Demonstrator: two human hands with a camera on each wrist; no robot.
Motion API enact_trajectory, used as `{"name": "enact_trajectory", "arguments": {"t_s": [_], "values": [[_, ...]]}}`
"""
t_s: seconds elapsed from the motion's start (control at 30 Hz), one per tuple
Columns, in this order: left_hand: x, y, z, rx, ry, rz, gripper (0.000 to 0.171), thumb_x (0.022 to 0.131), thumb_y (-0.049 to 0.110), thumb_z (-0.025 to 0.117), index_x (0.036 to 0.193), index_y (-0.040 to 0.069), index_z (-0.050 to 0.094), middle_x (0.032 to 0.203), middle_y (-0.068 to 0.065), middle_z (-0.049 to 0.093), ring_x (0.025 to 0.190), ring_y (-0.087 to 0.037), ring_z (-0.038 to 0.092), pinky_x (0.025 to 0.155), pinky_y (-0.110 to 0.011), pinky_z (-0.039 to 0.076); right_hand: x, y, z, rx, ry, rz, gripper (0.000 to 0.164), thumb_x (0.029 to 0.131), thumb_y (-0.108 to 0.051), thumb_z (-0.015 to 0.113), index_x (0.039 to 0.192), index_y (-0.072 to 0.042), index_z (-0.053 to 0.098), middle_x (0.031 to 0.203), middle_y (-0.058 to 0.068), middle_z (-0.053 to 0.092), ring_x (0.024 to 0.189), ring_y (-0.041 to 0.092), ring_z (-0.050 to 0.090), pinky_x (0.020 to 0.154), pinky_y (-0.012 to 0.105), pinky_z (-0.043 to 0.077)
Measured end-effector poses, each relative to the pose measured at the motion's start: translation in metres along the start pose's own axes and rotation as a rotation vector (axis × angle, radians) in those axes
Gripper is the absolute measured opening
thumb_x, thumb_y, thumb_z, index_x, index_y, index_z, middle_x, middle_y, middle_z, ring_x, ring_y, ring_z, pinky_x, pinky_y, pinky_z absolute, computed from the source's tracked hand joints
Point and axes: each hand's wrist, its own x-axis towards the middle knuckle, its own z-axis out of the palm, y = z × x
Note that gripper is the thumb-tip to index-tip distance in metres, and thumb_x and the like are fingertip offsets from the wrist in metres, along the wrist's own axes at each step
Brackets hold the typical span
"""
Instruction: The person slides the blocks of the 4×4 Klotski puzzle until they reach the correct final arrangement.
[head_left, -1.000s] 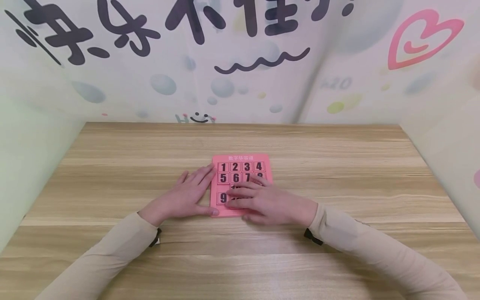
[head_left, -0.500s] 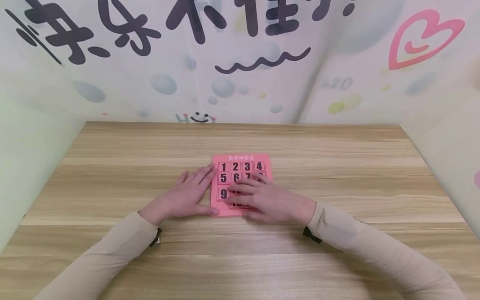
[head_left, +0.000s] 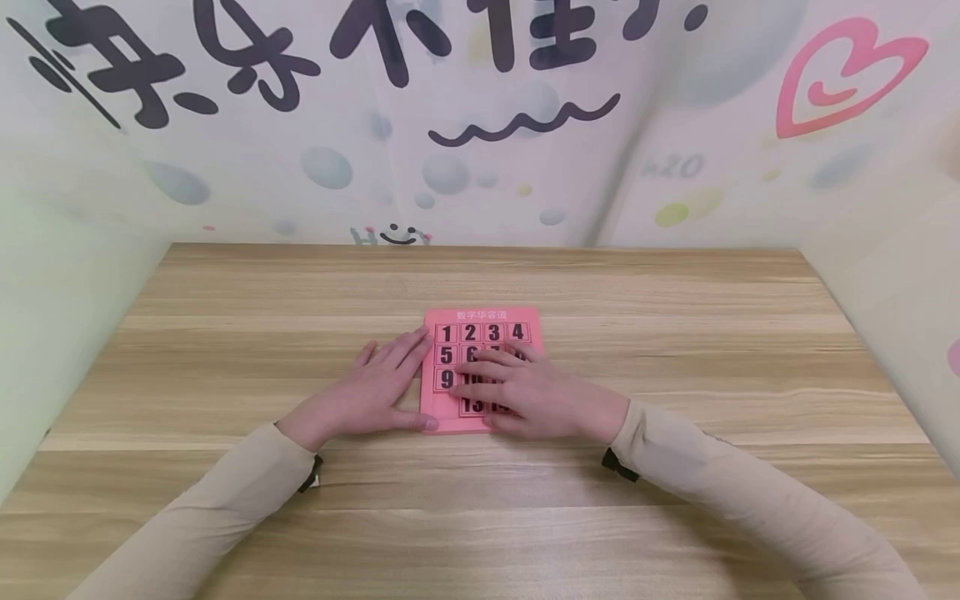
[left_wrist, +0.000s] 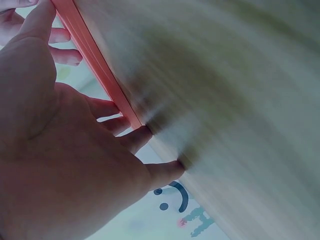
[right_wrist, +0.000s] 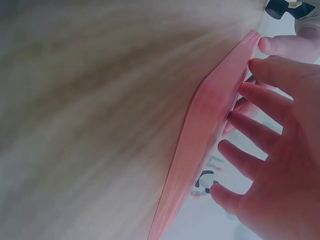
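Note:
A pink number sliding puzzle (head_left: 482,427) lies flat on the table, with black-numbered tiles in its tray. My left hand (head_left: 367,387) rests along its left side, fingers straight at the upper edge and thumb at the lower left corner. Over the tiles my right hand (head_left: 543,392) spreads its fingers, fingertips right by the 9 tile (head_left: 446,380) and hiding much of the lower right tiles. Below the 9 is a bare slot at the bottom left, beside the 13 tile (head_left: 472,406). In the right wrist view, the puzzle's side (right_wrist: 200,125) shows beneath the extended fingers.
The wood-grain table (head_left: 480,517) reaches back to a white wall (head_left: 270,200) printed with dark writing, bubbles and a pink heart. Pale side walls stand left and right. A dark band sits at each wrist.
The 9 tile has slid up from the bottom row to the third row, just under the 5. My right hand has shifted slightly up with it; my left hand stays put.

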Motion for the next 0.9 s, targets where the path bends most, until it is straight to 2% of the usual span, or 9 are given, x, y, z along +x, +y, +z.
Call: {"name": "enact_trajectory", "arguments": {"t_s": [0.43, 0.9], "values": [[0.000, 0.001, 0.000, 0.005, 0.000, -0.002, 0.108, 0.083, 0.063, 0.063, 0.152, -0.003, 0.014, 0.160, -0.018, 0.006, 0.143, -0.039, 0.011, 0.110, -0.064, 0.005, -0.008, 0.001, -0.007, 0.052, -0.017, 0.006, 0.049, 0.099, -0.036, 0.052, 0.145, -0.018, 0.047, 0.151, 0.006, 0.039, 0.140, 0.029, 0.030, 0.116, 0.051, 0.013], [-0.001, -0.001, 0.001, 0.012, 0.003, -0.004, 0.108, 0.083, 0.064, 0.062, 0.153, -0.002, 0.013, 0.160, -0.018, 0.006, 0.144, -0.039, 0.011, 0.111, -0.064, 0.005, -0.025, 0.000, -0.008, 0.036, 0.015, -0.062, 0.044, 0.099, -0.033, 0.053, 0.138, -0.014, 0.055, 0.144, 0.006, 0.048, 0.135, 0.027, 0.039, 0.113, 0.051, 0.023]]}}
